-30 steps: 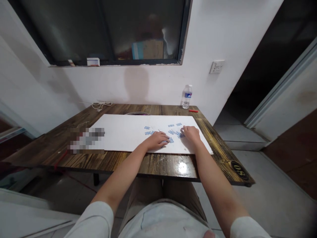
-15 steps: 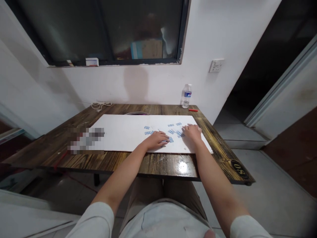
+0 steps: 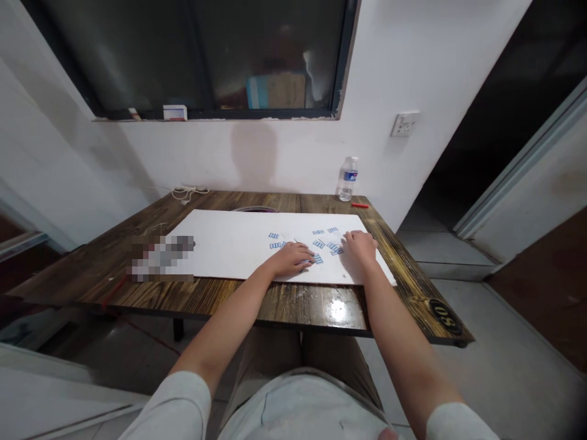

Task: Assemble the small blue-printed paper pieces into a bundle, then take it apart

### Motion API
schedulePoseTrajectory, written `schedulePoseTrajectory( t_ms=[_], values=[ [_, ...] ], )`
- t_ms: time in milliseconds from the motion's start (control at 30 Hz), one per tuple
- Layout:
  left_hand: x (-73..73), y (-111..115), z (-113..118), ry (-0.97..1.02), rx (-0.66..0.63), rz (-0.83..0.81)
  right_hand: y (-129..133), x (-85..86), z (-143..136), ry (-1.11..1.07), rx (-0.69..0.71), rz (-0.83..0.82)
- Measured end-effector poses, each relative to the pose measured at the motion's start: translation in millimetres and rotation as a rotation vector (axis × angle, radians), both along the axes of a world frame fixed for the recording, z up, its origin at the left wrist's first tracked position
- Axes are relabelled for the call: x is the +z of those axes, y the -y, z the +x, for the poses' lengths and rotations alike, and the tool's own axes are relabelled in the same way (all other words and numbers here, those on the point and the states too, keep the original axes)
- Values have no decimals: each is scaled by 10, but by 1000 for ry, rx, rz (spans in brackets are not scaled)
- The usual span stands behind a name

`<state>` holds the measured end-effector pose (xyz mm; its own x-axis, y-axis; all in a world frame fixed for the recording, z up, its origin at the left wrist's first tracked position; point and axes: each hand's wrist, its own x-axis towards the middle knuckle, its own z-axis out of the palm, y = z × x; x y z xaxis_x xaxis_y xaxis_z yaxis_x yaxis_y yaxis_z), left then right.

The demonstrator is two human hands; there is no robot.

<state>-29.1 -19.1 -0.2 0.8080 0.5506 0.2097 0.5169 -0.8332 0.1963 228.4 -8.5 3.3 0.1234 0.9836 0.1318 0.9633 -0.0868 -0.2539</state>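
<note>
A white board (image 3: 229, 244) lies on the wooden table, with several small blue-marked pieces (image 3: 318, 244) scattered over its right part. My left hand (image 3: 292, 259) rests palm down on the board, its fingers apart, partly covering some of the pieces. To the right, my right hand (image 3: 362, 245) is at the board's right side, beside more pieces. Its fingers bend down toward the board, and whether anything is under them is hidden.
A water bottle (image 3: 349, 179) and a red pen-like object (image 3: 360, 206) stand and lie at the table's back right. A white cable (image 3: 189, 193) lies at the back left. Blurred items cover the board's left end. A wall with a socket (image 3: 405, 124) rises behind.
The view has shifted slightly. My right hand has moved a little to the right and its fingers look more drawn in. My left hand has stayed nearly in place.
</note>
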Motion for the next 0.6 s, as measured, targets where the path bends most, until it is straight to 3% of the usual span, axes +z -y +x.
schedulePoseTrajectory(
  t_ms=[100, 300, 400, 600],
  values=[
    [-2, -6, 3, 39, 88, 70, -32, 54, 5, -118, -39, 12],
    [23, -32, -17, 159, 373, 152, -33, 29, -21, -111, 105, -46],
    [48, -27, -20, 210, 487, 143, -15, -9, -17, -85, 112, -34],
    [76, 6, -20, 223, 556, 119, -2, -35, 53, -54, 72, -78]
  ],
)
